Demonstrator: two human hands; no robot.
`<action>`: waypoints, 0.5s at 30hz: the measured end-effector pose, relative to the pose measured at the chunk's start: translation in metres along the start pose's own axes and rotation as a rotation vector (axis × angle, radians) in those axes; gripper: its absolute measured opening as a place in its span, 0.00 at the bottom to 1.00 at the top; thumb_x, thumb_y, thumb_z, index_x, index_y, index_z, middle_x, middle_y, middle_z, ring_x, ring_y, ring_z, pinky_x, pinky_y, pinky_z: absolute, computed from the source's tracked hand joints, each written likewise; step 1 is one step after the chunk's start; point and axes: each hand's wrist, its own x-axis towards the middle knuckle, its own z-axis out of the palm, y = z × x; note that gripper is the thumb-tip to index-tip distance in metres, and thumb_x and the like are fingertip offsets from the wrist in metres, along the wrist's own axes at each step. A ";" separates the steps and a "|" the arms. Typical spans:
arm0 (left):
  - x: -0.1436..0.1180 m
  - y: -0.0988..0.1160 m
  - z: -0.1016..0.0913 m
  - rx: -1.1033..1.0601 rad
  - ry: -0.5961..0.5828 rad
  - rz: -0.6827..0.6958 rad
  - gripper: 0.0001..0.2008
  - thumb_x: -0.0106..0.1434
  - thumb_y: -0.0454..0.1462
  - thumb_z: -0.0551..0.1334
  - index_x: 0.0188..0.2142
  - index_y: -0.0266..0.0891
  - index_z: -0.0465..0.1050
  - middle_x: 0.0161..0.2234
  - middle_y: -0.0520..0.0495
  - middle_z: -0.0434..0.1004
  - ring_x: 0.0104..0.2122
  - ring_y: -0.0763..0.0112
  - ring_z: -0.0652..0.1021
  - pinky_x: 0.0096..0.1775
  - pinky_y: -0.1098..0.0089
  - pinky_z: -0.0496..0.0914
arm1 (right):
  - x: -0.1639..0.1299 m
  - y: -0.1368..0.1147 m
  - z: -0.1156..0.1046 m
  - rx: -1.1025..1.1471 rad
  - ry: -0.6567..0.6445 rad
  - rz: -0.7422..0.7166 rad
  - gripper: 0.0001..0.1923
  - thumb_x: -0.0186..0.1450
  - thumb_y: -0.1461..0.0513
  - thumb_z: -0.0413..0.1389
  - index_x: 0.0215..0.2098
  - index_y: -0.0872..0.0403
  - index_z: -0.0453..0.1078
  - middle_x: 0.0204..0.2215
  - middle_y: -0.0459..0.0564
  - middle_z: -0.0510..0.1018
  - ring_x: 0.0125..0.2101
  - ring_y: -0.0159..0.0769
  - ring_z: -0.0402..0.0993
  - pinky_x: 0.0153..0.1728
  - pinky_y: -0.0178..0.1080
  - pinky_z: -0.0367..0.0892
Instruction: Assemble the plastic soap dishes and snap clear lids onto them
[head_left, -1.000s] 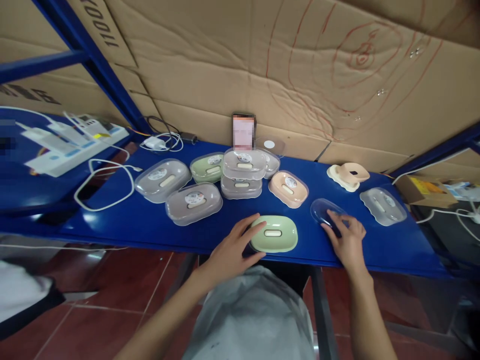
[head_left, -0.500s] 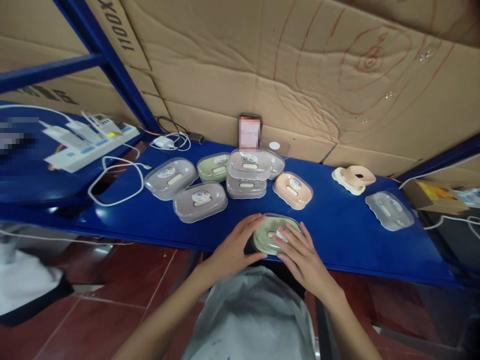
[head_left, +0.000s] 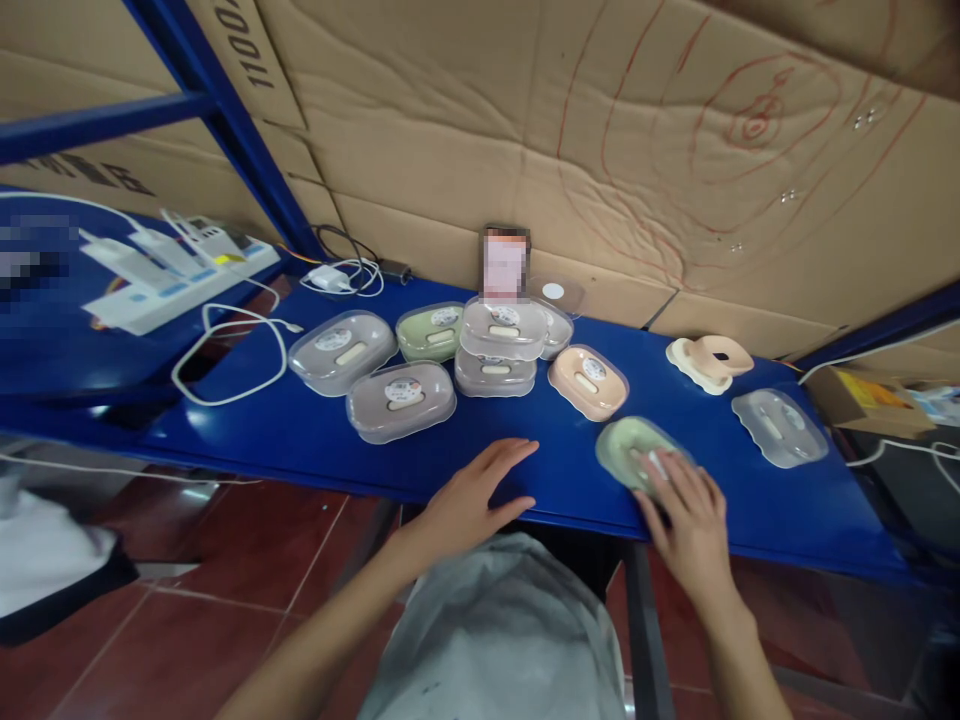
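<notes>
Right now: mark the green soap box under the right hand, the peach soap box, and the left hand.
green soap box [head_left: 626,445]: head view, far-left part of its clear lid.
peach soap box [head_left: 588,381]: head view, middle of its lid.
left hand [head_left: 472,497]: head view, back of the hand.
</notes>
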 end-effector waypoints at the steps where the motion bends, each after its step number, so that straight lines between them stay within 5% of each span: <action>1: 0.000 0.000 0.001 0.014 0.009 0.003 0.32 0.74 0.41 0.65 0.74 0.54 0.58 0.70 0.44 0.67 0.68 0.58 0.73 0.69 0.53 0.70 | 0.001 0.016 0.001 -0.039 0.027 0.075 0.31 0.76 0.57 0.55 0.76 0.38 0.58 0.68 0.55 0.74 0.67 0.58 0.71 0.66 0.66 0.61; 4: 0.000 -0.001 0.003 0.064 0.036 0.017 0.27 0.75 0.40 0.64 0.71 0.53 0.65 0.68 0.44 0.70 0.66 0.59 0.75 0.67 0.55 0.72 | 0.021 0.058 0.009 -0.065 0.038 0.179 0.27 0.78 0.54 0.49 0.74 0.42 0.62 0.69 0.58 0.72 0.69 0.59 0.67 0.65 0.67 0.60; 7: -0.001 -0.002 0.004 0.086 0.047 0.038 0.23 0.76 0.40 0.63 0.68 0.51 0.69 0.67 0.44 0.72 0.64 0.60 0.77 0.65 0.56 0.74 | 0.071 0.079 0.016 -0.017 0.006 0.171 0.25 0.80 0.53 0.44 0.71 0.42 0.66 0.68 0.56 0.74 0.70 0.57 0.66 0.69 0.72 0.49; 9: -0.001 -0.002 0.005 0.096 0.051 0.047 0.21 0.76 0.40 0.63 0.66 0.50 0.71 0.66 0.44 0.72 0.63 0.61 0.77 0.65 0.57 0.74 | 0.120 0.080 0.020 0.025 0.013 0.144 0.25 0.80 0.52 0.43 0.70 0.44 0.67 0.66 0.55 0.76 0.69 0.55 0.67 0.70 0.71 0.46; 12: -0.001 -0.001 0.006 0.129 0.063 0.054 0.18 0.76 0.40 0.63 0.64 0.49 0.73 0.65 0.45 0.73 0.62 0.61 0.78 0.64 0.57 0.75 | 0.201 0.066 0.029 0.076 -0.066 0.043 0.27 0.79 0.52 0.44 0.70 0.53 0.66 0.66 0.60 0.75 0.67 0.53 0.69 0.67 0.58 0.62; 15: -0.001 0.000 0.006 0.159 0.082 0.059 0.17 0.76 0.40 0.62 0.62 0.48 0.75 0.64 0.45 0.74 0.61 0.62 0.79 0.63 0.58 0.76 | 0.269 0.046 0.049 0.076 -0.104 0.012 0.28 0.78 0.54 0.48 0.72 0.55 0.63 0.68 0.60 0.72 0.68 0.53 0.67 0.67 0.56 0.63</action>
